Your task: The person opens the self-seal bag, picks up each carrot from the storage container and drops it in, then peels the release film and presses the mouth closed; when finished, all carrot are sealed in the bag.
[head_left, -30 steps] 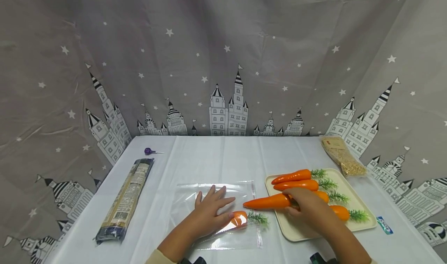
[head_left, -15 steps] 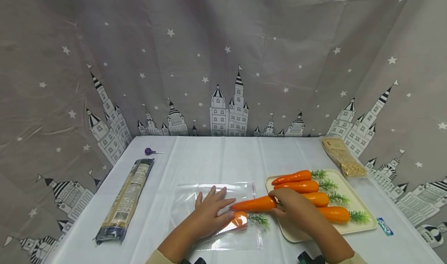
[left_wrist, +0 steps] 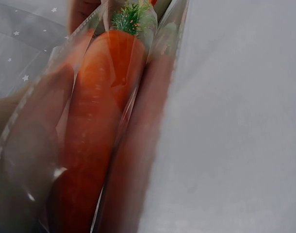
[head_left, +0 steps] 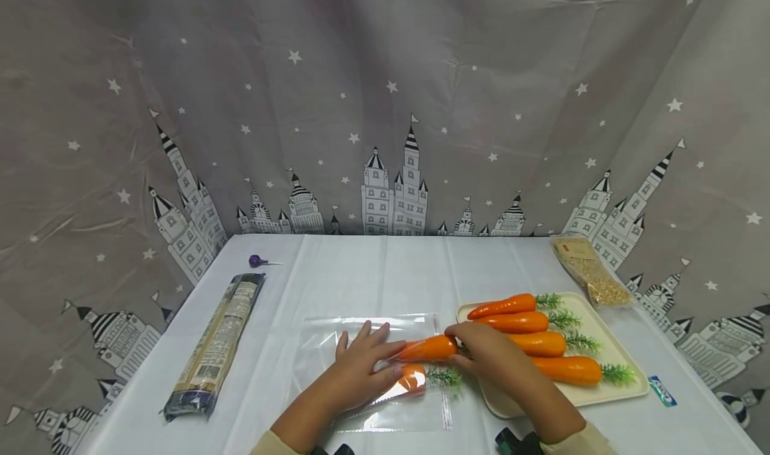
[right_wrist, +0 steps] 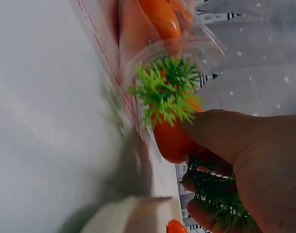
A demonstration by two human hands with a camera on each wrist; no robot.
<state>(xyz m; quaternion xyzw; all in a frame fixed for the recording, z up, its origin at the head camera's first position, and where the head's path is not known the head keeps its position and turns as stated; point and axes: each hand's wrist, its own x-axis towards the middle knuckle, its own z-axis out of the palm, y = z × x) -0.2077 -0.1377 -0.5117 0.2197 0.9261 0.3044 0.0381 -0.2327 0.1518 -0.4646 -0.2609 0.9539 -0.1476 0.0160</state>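
Held carrot (head_left: 428, 349): has shifted left with the right hand (head_left: 481, 350) since the earlier frames, its tip now reaching the left hand (head_left: 363, 368); it lies over the mouth side of the clear bag (head_left: 325, 338), though whether the tip is inside or above the film is hard to tell.
Right hand: the grip is narrow, thumb and fingers pinching the held carrot at its leafy end, just left of the tray (head_left: 502, 401).
Left hand: the grip is wide, fingers spread on the bag, as before; the held carrot's tip meets the forefinger and the thumb lies at the bagged carrot (head_left: 414, 378).
Bagged carrot: its body shows through the film in the left wrist view, partly under the left hand from above; its green leaves stick out past the bag's mouth.
Tray: cream-coloured, bearing four carrots (head_left: 540, 343) in a row, tips to the left and leaves to the right.
Tabletop (head_left: 385, 274): white-covered, with a long pack (head_left: 214, 348) and a purple lollipop (head_left: 255, 261) on the left, a packet of grains (head_left: 592, 271) behind the tray and a small blue-green packet (head_left: 662, 389) beside its right edge.
Backdrop (head_left: 337, 54): grey cloth printed with white stars and castles.
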